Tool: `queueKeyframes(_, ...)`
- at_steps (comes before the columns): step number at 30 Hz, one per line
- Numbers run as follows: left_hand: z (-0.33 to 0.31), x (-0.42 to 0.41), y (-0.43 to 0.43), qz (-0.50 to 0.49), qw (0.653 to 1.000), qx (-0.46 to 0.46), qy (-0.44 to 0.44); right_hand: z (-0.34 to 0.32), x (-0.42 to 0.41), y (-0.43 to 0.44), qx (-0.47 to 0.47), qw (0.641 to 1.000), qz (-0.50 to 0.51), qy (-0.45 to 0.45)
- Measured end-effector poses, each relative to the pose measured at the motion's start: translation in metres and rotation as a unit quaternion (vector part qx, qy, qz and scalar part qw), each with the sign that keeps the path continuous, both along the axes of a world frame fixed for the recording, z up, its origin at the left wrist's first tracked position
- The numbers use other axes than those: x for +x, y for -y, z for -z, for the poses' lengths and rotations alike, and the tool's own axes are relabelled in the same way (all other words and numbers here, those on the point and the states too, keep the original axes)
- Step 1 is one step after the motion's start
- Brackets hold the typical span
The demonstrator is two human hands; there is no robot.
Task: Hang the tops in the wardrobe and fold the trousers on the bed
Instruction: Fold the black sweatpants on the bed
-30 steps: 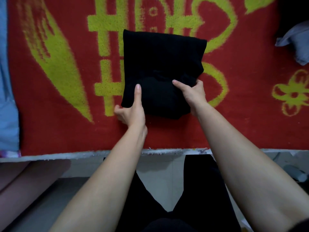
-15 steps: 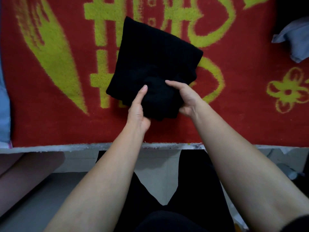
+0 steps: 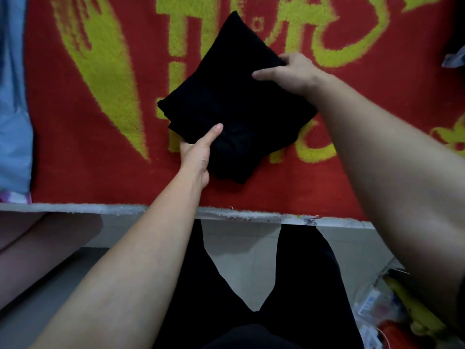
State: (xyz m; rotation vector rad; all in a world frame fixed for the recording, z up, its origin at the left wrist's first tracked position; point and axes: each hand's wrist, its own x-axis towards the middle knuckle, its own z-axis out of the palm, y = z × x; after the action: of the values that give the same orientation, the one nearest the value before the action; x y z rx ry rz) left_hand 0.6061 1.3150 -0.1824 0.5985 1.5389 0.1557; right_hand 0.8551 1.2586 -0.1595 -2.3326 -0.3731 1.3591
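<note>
A pair of black trousers (image 3: 234, 96), folded into a thick square bundle, lies turned like a diamond on the red and yellow-green blanket (image 3: 100, 152) that covers the bed. My left hand (image 3: 198, 152) grips the bundle's near left edge, thumb on top and fingers hidden beneath. My right hand (image 3: 289, 71) holds its far right corner, thumb across the top, fingers curled over the edge.
A light blue cloth (image 3: 12, 96) lies along the bed's left side. A grey garment (image 3: 455, 59) shows at the right edge. The bed's white front edge (image 3: 100, 209) runs across below my hands. A bag with yellow items (image 3: 402, 311) sits on the floor at lower right.
The bundle has turned counter-clockwise into a diamond. My right hand has moved from the near edge up to the far right corner. My left hand still holds the near left edge.
</note>
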Motion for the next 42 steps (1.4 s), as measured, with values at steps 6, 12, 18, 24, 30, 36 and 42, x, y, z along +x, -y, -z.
queueKeyframes(6, -0.017, -0.003, -0.016, 0.035, 0.996, 0.082, 0.002, -0.010, -0.003, 0.006, 0.053, 0.998, 0.015, -0.004)
queueKeyframes(12, -0.105, 0.002, -0.082, 0.114, 0.977, 0.177, 0.043, -0.094, -0.023, 0.001, 0.159, 0.979, 0.123, 0.041)
queueKeyframes(18, -0.224, -0.003, -0.140, 0.207, 0.937, 0.236, 0.153, -0.229, -0.044, -0.013, 0.237, 0.960, 0.131, 0.070)
queueKeyframes(24, -0.342, -0.024, -0.139, 0.259, 0.882, 0.355, 0.171, -0.340, -0.065, -0.003, 0.270, 0.959, 0.064, 0.054)
queueKeyframes(30, -0.412, -0.050, -0.086, 0.199, 0.850, 0.455, 0.175, -0.397, -0.071, 0.022, 0.340, 0.934, -0.034, 0.110)
queueKeyframes(36, -0.460, -0.088, 0.016, 0.113, 0.857, 0.479, 0.150, -0.412, -0.084, 0.067, 0.356, 0.916, -0.173, 0.059)
queueKeyframes(42, -0.508, -0.152, 0.075, 0.059, 0.846, 0.522, 0.095, -0.452, -0.134, 0.077, 0.402, 0.887, -0.213, 0.078)
